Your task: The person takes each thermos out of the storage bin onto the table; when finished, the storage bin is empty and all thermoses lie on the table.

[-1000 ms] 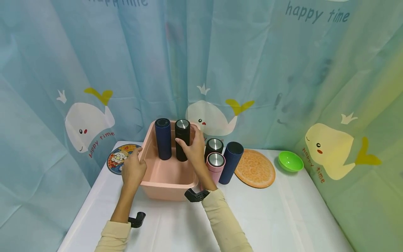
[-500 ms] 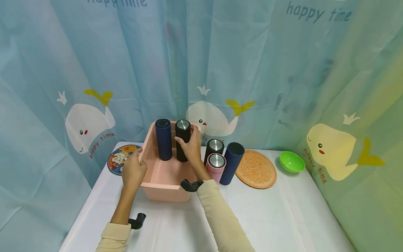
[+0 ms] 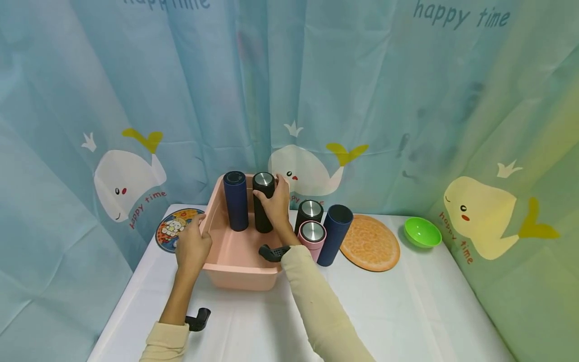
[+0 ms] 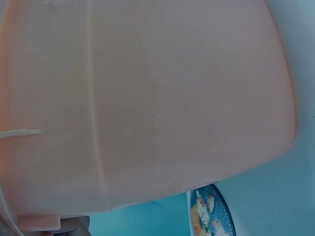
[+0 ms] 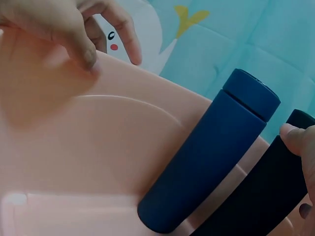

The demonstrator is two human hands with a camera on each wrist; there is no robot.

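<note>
A pink plastic basin point(image 3: 239, 279) stands on the table, holding a blue thermos bottle point(image 3: 236, 203) and a black thermos bottle point(image 3: 262, 211) with a steel-topped lid, both upright. My left hand point(image 3: 192, 245) grips the basin's left rim, thumb inside and fingers outside, as the right wrist view shows. My right hand point(image 3: 277, 203) holds the black bottle near its top, the thumb point(image 5: 294, 137) on its side; the other fingers are mostly hidden. In the left wrist view the basin's outer wall point(image 4: 197, 98) fills most of the frame.
Right of the basin stand another black thermos point(image 3: 310, 210), a pink thermos point(image 3: 312, 239) and a blue thermos point(image 3: 335, 234). Further right lie an orange round mat point(image 3: 371, 244) and a green bowl point(image 3: 422, 232). A cartoon round mat point(image 3: 174, 229) lies left. A curtain point(image 3: 362, 90) hangs behind.
My right wrist has risen slightly and swung a little left, while the hand stays at the black bottle. My left hand keeps its grip on the basin rim.
</note>
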